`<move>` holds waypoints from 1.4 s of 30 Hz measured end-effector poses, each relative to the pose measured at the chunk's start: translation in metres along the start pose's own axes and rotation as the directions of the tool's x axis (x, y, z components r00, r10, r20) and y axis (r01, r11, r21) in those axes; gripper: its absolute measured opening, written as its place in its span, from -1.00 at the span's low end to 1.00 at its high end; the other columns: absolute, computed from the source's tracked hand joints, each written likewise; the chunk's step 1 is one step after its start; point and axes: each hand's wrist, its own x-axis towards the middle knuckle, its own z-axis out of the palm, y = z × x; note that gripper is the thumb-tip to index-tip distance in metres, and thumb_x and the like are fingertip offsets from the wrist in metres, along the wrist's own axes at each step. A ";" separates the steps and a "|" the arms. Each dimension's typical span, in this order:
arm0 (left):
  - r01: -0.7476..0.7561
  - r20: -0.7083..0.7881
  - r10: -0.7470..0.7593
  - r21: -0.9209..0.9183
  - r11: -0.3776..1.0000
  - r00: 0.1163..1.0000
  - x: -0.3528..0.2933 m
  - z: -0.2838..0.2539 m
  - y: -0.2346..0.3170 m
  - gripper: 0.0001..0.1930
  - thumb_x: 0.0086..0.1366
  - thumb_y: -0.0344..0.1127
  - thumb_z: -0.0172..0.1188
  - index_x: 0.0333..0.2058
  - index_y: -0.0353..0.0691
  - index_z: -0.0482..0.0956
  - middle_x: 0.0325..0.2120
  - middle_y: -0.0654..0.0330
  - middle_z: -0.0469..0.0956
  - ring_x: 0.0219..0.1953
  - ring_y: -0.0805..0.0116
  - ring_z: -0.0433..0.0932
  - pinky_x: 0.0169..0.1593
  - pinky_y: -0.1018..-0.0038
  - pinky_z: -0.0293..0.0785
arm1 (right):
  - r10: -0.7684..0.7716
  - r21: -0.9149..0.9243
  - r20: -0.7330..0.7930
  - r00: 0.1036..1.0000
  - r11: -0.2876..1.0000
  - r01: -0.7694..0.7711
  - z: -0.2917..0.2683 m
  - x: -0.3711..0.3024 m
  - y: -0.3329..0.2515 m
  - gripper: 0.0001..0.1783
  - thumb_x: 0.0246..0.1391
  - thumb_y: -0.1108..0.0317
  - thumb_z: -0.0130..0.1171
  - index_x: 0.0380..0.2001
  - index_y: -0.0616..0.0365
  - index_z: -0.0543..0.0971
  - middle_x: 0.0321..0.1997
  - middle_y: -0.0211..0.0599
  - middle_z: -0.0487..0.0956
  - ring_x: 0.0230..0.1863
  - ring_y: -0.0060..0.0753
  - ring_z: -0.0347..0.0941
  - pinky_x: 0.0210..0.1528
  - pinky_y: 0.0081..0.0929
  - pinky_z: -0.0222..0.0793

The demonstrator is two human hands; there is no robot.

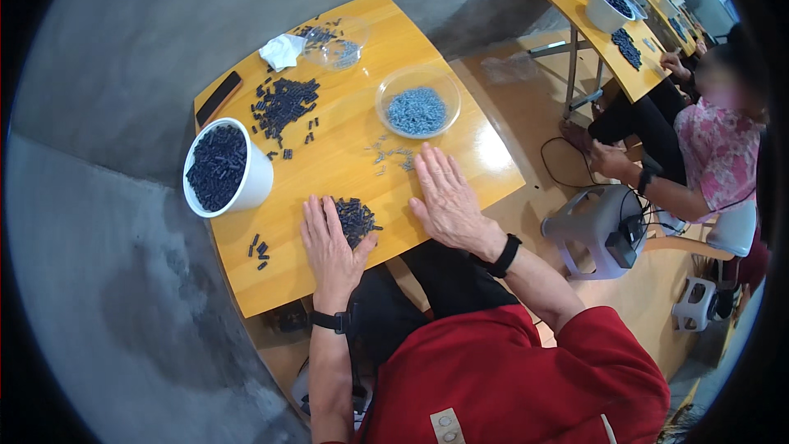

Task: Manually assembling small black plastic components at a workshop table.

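Observation:
My left hand [330, 248] lies on the wooden table [329, 164] with its fingers stretched out, beside a small heap of short black cylindrical pieces [355, 218]. The thumb reaches along the near side of this heap. Farther right, my right hand [452, 207] rests with its palm down and fingers extended, holding nothing visible. Just beyond its fingertips are scattered small silvery metal pieces [393, 154], too small to name exactly. A clear round bowl [452, 92] behind them holds many more such metal pieces.
A white bucket [259, 181] full of black pieces stands at left. Beyond it lie a larger black heap [288, 105], a phone [219, 99], a white tissue [282, 51] and a clear lid [362, 33]. Another person [715, 148] sits at right near a grey stool [592, 238].

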 end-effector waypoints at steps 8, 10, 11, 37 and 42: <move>0.031 0.055 -0.035 0.079 0.996 0.998 0.007 0.005 0.006 -0.03 0.20 0.24 0.16 0.33 -0.40 0.05 0.36 -0.26 -0.05 0.41 -0.24 -0.10 0.38 -0.06 -0.11 | -0.013 0.049 -0.010 1.000 0.999 0.013 0.005 -0.002 -0.011 -0.25 0.16 0.12 0.06 0.23 0.53 0.22 0.37 0.32 0.15 0.42 0.19 0.05 0.46 -0.04 -0.13; 0.026 0.032 -0.029 0.088 0.996 0.999 0.005 0.004 0.006 -0.04 0.21 0.27 0.13 0.31 -0.42 0.10 0.34 -0.28 -0.01 0.39 -0.26 -0.05 0.37 -0.06 -0.08 | 0.053 0.114 -0.105 0.993 0.993 -0.041 -0.005 -0.001 -0.010 -0.35 0.12 0.27 0.11 0.20 0.47 0.28 0.33 0.25 0.22 0.32 0.21 0.18 0.36 -0.05 0.09; 0.019 0.011 -0.021 0.097 0.995 1.000 0.004 0.004 0.006 -0.05 0.22 0.29 0.10 0.29 -0.45 0.14 0.32 -0.31 0.03 0.36 -0.28 0.00 0.35 -0.06 -0.04 | 0.048 0.117 -0.103 0.993 0.993 -0.036 -0.009 0.000 -0.006 -0.35 0.12 0.27 0.11 0.20 0.47 0.28 0.33 0.25 0.22 0.32 0.21 0.18 0.36 -0.05 0.09; 0.107 0.028 -0.112 0.137 0.985 0.993 0.006 0.001 0.024 0.15 -0.06 0.33 0.36 0.33 -0.35 0.10 0.36 -0.23 -0.02 0.41 -0.25 -0.10 0.35 -0.13 -0.09 | -0.039 0.261 -0.248 0.968 0.959 0.106 -0.010 -0.038 -0.022 -0.68 -0.12 0.29 0.40 -0.26 0.05 0.55 -0.30 -0.29 0.48 -0.28 -0.26 0.47 -0.26 -0.31 0.38; 0.091 0.000 -0.091 0.129 0.987 0.996 0.007 0.004 0.023 0.13 -0.03 0.34 0.34 0.31 -0.37 0.12 0.35 -0.24 -0.01 0.39 -0.26 -0.07 0.34 -0.12 -0.07 | -0.078 0.207 -0.218 0.973 0.970 0.124 0.017 -0.032 -0.039 -0.78 -0.04 0.23 0.34 -0.33 0.03 0.57 -0.37 -0.36 0.44 -0.33 -0.30 0.40 -0.26 -0.34 0.23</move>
